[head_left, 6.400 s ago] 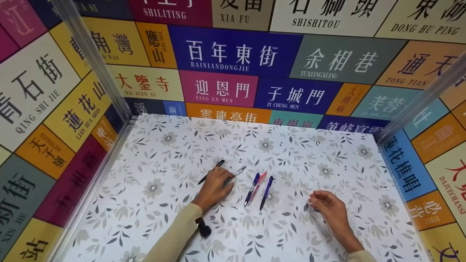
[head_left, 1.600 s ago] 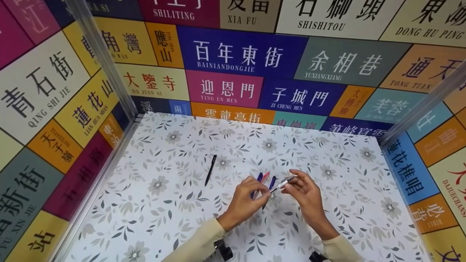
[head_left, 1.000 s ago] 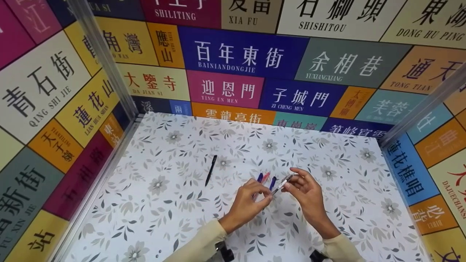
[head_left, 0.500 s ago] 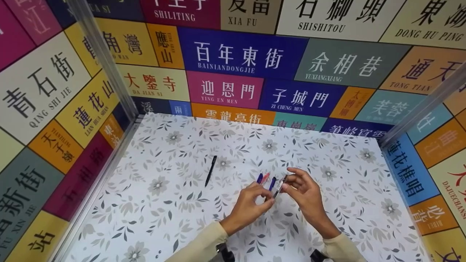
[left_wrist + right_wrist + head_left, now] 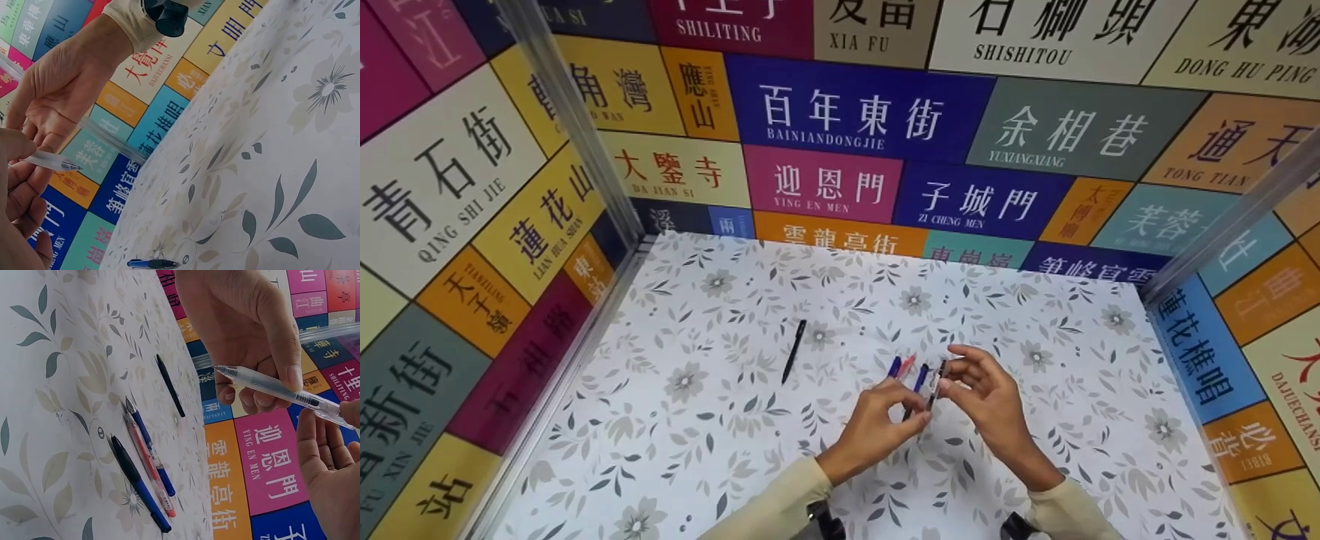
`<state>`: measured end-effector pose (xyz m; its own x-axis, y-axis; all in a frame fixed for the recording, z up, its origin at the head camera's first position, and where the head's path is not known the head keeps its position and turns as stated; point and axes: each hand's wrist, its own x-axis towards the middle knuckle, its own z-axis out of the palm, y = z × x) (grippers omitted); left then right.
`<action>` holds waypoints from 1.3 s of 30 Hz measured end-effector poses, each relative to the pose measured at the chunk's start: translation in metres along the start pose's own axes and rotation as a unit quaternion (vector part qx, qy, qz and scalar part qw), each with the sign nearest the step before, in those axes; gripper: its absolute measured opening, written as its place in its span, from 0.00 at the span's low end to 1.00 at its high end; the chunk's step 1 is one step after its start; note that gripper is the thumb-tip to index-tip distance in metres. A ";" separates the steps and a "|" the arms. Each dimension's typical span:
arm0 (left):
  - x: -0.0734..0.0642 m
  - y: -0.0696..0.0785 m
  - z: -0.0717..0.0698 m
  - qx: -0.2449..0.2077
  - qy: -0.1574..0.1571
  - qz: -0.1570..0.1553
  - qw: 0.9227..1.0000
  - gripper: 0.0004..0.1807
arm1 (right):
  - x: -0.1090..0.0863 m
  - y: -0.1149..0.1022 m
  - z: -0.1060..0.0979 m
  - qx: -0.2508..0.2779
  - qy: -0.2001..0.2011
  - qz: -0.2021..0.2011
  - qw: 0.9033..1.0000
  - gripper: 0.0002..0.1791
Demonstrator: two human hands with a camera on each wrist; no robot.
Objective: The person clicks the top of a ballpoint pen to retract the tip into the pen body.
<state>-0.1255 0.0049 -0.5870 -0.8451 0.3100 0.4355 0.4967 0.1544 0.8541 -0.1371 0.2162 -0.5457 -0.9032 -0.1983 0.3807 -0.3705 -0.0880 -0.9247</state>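
The left hand's (image 5: 877,424) fingers pinch a clear pen (image 5: 253,380) by the barrel and the right hand's (image 5: 990,394) by its clip end, above the bench (image 5: 750,300) well in from its walled far edge, beside two blue pens (image 5: 138,482) and a red pen (image 5: 149,461), open room parting these from the black pen (image 5: 794,351)

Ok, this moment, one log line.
left hand: pinches clear pen; right hand: holds clip end; table: black pen, pink pen, two blue pens
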 end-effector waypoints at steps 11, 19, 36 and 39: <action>-0.001 0.003 0.000 -0.010 -0.009 -0.012 1.000 0.02 | 0.000 -0.003 0.001 -0.026 -0.023 -0.012 0.999 0.26; -0.001 0.006 0.000 -0.033 -0.024 -0.038 0.998 0.02 | 0.000 -0.006 -0.001 -0.056 -0.042 -0.011 0.997 0.26; -0.008 0.009 0.001 -0.083 -0.037 -0.077 0.993 0.04 | -0.004 -0.011 0.001 -0.068 -0.054 -0.031 0.996 0.26; -0.010 0.008 0.000 -0.097 -0.043 -0.073 0.992 0.05 | -0.005 -0.011 0.002 -0.072 -0.056 -0.033 0.995 0.25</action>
<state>-0.1128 0.0033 -0.5849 -0.8814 0.3772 0.2845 0.3162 0.0235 0.9484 -0.1284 0.2166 -0.5370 -0.8492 -0.3045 0.4315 -0.4627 0.0351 -0.8858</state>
